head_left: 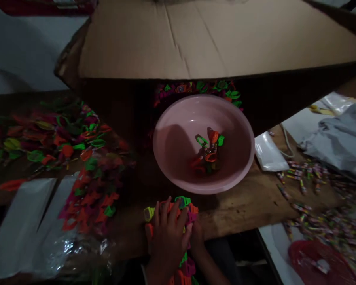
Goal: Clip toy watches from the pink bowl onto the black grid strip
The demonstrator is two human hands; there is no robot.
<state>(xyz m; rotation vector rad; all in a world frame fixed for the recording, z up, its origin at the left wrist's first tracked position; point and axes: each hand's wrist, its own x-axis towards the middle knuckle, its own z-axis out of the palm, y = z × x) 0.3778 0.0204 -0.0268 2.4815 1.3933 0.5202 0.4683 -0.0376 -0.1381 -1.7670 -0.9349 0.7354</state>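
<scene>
At the bottom middle, my left hand [168,233] lies over a bundle of bright plastic toy watches [182,209] in green, orange, pink and yellow, its fingers pressed on them. Beside it, on the right, my right hand [197,235] is partly hidden by the watches and the left hand; its fingers cannot be made out clearly. More watches hang below the hands. Just beyond them stands a pink bowl [178,118] with a few colourful toys [212,146] in it.
Behind the bowl rises an open cardboard box [219,43] with more toys inside. Piles of toys [91,198] and white plastic bags [26,221] lie left. On the right are a white packet [269,152], many small wrapped items [326,225] and a red bowl [322,263].
</scene>
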